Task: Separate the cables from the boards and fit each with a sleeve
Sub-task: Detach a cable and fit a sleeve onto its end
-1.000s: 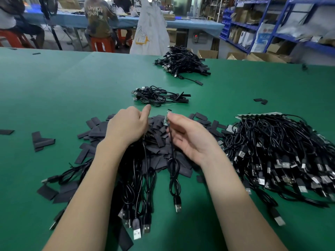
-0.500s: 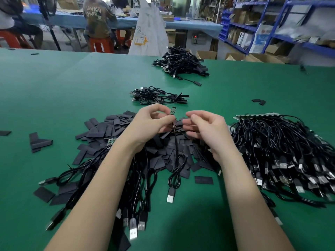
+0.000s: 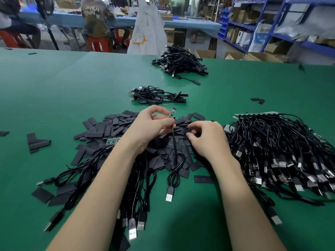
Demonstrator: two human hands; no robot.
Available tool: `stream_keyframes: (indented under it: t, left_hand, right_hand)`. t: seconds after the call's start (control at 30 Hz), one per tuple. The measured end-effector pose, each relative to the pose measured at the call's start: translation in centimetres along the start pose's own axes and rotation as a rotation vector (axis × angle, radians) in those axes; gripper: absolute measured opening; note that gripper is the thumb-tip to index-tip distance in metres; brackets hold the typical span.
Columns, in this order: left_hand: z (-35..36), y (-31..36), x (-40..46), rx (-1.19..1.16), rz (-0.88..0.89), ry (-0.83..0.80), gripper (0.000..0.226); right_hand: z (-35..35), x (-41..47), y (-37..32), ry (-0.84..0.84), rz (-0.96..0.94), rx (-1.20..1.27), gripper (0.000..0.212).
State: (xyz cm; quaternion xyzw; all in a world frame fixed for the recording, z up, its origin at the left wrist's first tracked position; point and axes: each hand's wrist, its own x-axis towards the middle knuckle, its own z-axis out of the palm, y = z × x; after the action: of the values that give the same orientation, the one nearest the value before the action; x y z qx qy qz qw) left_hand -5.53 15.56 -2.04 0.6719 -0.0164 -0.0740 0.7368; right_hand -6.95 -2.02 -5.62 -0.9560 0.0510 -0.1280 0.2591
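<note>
Cable (image 3: 173, 142) hangs at centre frame from my left hand (image 3: 152, 124), pinched just under its small green board (image 3: 172, 112), its USB plug (image 3: 169, 194) resting on the green table (image 3: 54, 87). My right hand (image 3: 208, 138), just right of it, curls its fingers into the pile of black sleeves (image 3: 112, 125); whether it grips one I cannot tell.

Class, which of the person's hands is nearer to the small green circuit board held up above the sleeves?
Left. The left hand pinches the cable just below the board; the right hand is off to its right, down on the sleeves.
</note>
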Motion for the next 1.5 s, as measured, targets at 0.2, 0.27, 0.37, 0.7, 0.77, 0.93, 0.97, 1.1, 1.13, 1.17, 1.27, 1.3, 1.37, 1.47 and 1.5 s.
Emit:
stream_keyframes:
  t: [0.2,0.27,0.37,0.7,0.77,0.93,0.97,1.1,1.13,1.17,1.27,1.3,1.37,1.47,1.5]
  left_hand:
    - [-0.1,0.0,-0.1,0.015,0.002,-0.014,0.017]
    - [-0.1,0.0,-0.1,0.016,0.006,-0.022,0.017]
    - [0.1,0.0,-0.1,0.005,0.006,-0.038,0.018]
    - [0.3,0.0,-0.2,-0.03,-0.004,-0.101,0.015]
    - [0.4,-0.1,-0.3,-0.033,-0.004,-0.106,0.016]
    - [0.8,-0.2,-0.2,-0.057,-0.01,-0.134,0.015]
    - [0.8,-0.1,-0.2,-0.065,-0.013,-0.146,0.015]
    - [1.2,-0.1,-0.3,-0.124,-0.044,-0.207,0.014]
    - [1.3,-0.1,-0.3,-0.139,-0.056,-0.222,0.014]
    - [1.4,-0.1,-0.4,-0.152,-0.067,-0.234,0.014]
    - [1.5,-0.1,-0.4,-0.184,-0.094,-0.264,0.014]
    - [1.5,-0.1,-0.4,-0.19,-0.101,-0.274,0.014]
    - [1.6,-0.1,-0.4,-0.201,-0.113,-0.288,0.014]
    - [1.6,0.0,-0.5,-0.23,-0.132,-0.295,0.014]
    - [1.6,0.0,-0.5,-0.245,-0.14,-0.298,0.014]
  right_hand:
    - [-0.1,0.2,-0.1,-0.044,-0.054,-0.08,0.026]
    - [-0.2,0.2,0.0,-0.011,-0.06,0.002,0.022]
    - [-0.6,0.2,-0.1,0.065,-0.073,0.208,0.018]
    - [-1.3,0.1,-0.5,0.052,0.036,0.853,0.019]
    - [-1.2,0.1,-0.6,0.04,0.055,0.922,0.018]
    - [-1.5,0.1,-0.7,0.034,0.117,1.107,0.016]
    - [-1.7,0.2,-0.8,0.034,0.141,1.173,0.017]
    - [-2.2,0.2,-1.2,0.014,0.231,1.5,0.009]
    - [-2.2,0.1,-1.3,0.006,0.244,1.564,0.007]
    - [-2.2,0.1,-1.4,-0.003,0.251,1.605,0.012]
    - [-2.1,-0.1,-1.8,-0.013,0.269,1.686,0.019]
    - [-2.0,-0.1,-1.9,-0.01,0.274,1.707,0.017]
    - [-1.8,-0.1,-2.2,0.007,0.291,1.733,0.011]
    - [-1.7,0.0,-2.3,0.017,0.301,1.763,0.009]
    - [-1.6,-0.1,-2.3,0.017,0.304,1.768,0.009]
